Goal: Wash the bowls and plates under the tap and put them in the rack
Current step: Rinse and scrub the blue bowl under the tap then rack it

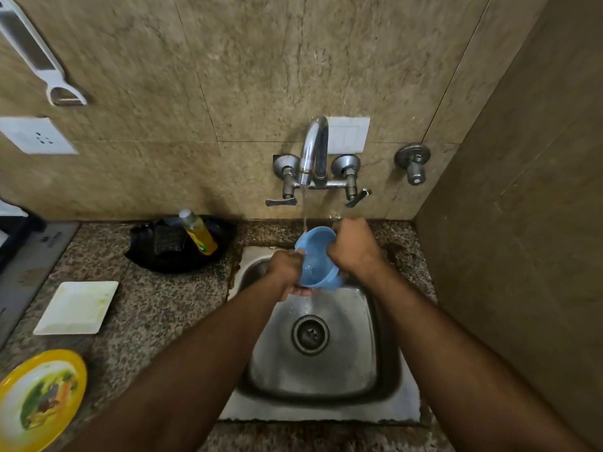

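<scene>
Early in the task, by the look of it: one blue bowl (318, 259) under the water, two plates not yet washed, no rack in frame, so nothing can be confirmed racked. Sink (326, 380) at lower centre is the biggest container: steel basin, wet, nothing in it but the drain strainer (310, 335). Black tray (146, 256) at centre left on the counter (156, 308) holds a dark scrub pad (166, 239) and a bottle of yellow liquid (197, 231) leaning across it, cap toward the wall. Yellow-rimmed round plate (39, 399) at the lower left edge has food residue on a printed centre. White square plate (76, 307) just above it shows a faint greenish smear. Both sit well apart from the sink. The blue bowl is held over the sink's far edge, tilted with its opening toward the camera, tap (313, 151) stream landing on its upper rim; a little water pools inside. Left hand (287, 265) fingers wrap the bowl's left side and underside; right hand (354, 247) fingers are closed over the right rim. Remaining, as I judge it: finish this rinse, rack it, then both plates.
</scene>
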